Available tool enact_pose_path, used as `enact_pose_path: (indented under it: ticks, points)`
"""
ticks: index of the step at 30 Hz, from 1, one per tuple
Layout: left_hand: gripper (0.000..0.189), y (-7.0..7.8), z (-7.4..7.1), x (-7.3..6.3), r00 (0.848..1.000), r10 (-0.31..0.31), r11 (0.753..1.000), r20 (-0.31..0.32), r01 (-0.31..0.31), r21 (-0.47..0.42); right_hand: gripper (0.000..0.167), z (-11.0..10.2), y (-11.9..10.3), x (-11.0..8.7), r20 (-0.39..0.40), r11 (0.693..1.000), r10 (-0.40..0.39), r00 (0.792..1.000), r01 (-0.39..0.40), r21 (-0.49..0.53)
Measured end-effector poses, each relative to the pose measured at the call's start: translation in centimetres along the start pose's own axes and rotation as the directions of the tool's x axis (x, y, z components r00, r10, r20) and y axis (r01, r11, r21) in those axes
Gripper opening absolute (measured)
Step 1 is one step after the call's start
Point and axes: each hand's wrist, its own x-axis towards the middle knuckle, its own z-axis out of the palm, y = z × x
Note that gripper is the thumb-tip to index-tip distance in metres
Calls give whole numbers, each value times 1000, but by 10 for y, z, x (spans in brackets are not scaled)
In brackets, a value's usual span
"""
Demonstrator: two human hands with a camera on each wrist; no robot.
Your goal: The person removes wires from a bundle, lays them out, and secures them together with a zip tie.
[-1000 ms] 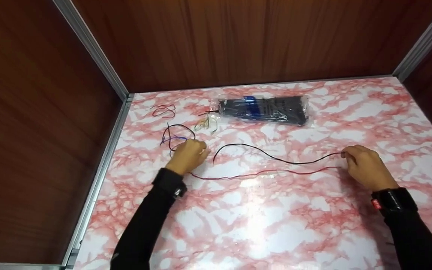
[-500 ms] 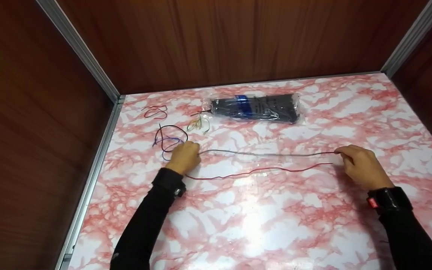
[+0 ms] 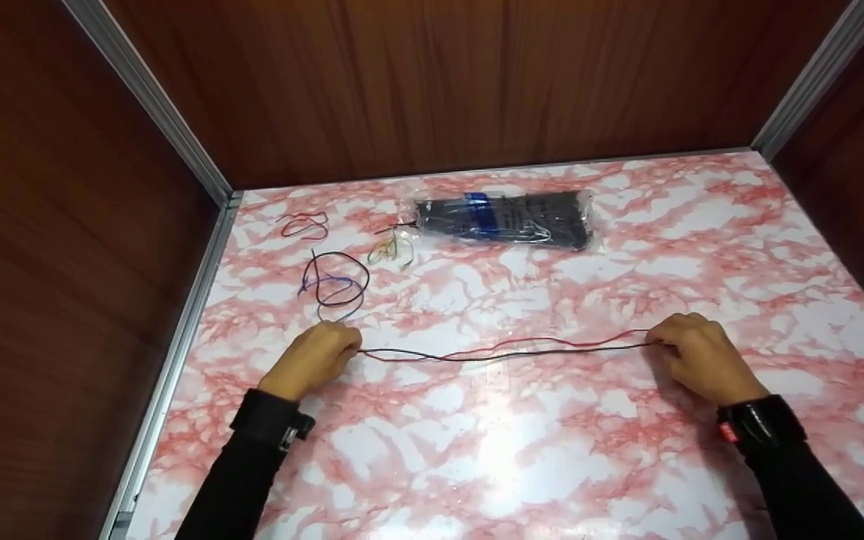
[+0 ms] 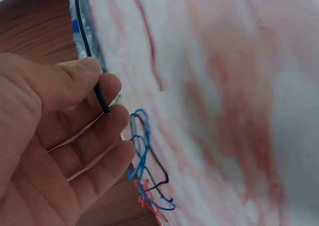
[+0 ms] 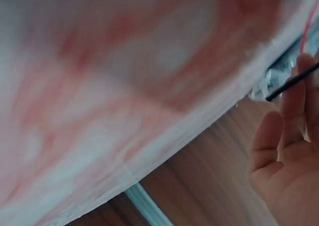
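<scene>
A black wire (image 3: pixel 537 352) stretches between both hands just above or on the table, lying close along a thin red wire (image 3: pixel 544 340) and crossing it towards the left. My left hand (image 3: pixel 316 360) pinches one end of the black wire between thumb and forefinger; the wire tip (image 4: pixel 104 104) shows past the thumb in the left wrist view, where the red wire's end (image 4: pixel 158 81) lies apart from the fingers. The black wire's other end is held by my right hand (image 3: pixel 706 356). In the right wrist view the red wire (image 5: pixel 306 31) reaches a fingertip; whether it is gripped cannot be told.
Loosely coiled black and blue wires (image 3: pixel 338 285) lie beyond the left hand. Further back are a red wire bundle (image 3: pixel 304 225), a yellow-green wire bundle (image 3: pixel 393 250) and a clear bag of dark strips (image 3: pixel 507 217). Brown panels (image 3: pixel 477 82) wall the pink-marbled table (image 3: pixel 552 457).
My left hand has taken the black wire's free end and pulled the wire nearly straight. Both hands have then brought it nearer the body, down to the red wire.
</scene>
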Motion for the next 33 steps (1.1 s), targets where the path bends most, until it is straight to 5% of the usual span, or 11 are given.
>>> enact_pose_path:
  ticks: [13,18,22,28,33]
  points:
    - [9,4,22,0,999,-39,997,19,37,63,20,13,-10,10,43,997,2,999,1,-75]
    - [6,6,25,5,999,-43,997,6,42,70,20,10,-17,10,98,998,14,995,-8,-66]
    - [3,7,22,12,994,-106,993,38,103,65,22,8,-24,11,176,998,39,984,-31,-47]
    - [11,-1,13,34,982,-190,979,20,188,78,16,5,-39,16,205,999,42,978,-35,-37]
    - [13,-21,4,71,970,-244,966,-16,244,85,13,9,-48,23,185,1000,-6,983,11,-28]
